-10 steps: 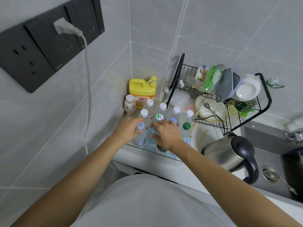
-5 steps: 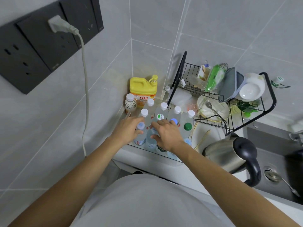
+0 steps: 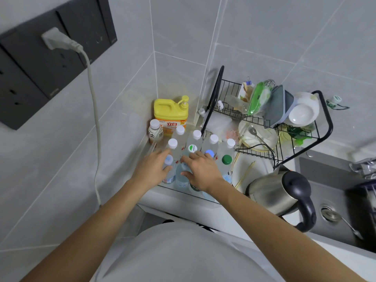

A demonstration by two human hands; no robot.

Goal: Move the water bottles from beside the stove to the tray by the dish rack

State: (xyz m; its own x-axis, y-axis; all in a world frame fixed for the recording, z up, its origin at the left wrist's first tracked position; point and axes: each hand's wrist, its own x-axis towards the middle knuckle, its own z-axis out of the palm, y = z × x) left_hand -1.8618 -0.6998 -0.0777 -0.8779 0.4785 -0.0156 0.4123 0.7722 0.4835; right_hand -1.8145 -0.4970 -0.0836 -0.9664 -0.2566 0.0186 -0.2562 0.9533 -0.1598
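Water bottles (image 3: 197, 143), clear plastic with white, blue and green caps, stand packed upright in a shallow clear tray (image 3: 211, 201) at the counter's tiled corner, just beside the black wire dish rack (image 3: 270, 127). Both of the person's hands are down among the front row.

The left hand (image 3: 151, 166) curls round a clear bottle with a pale blue cap (image 3: 168, 159), thumb on one side and fingers on the other. The right hand (image 3: 200, 169) lies over the neighbouring bottles with fingers loosely bent and spread; whether it actually grips one cannot be told, as the palm hides what is beneath.

Judging by the crowded tray, the step in hand looks like settling bottles into place. Doing it well probably means lowering each one straight down, keeping it upright, and letting go only once its base sits flat, since a nudge could topple the tight rows.

A yellow detergent jug with a pump top (image 3: 170, 115) stands in the corner behind them, and a steel electric kettle with a black handle (image 3: 272, 192) sits near the sink (image 3: 333, 218).
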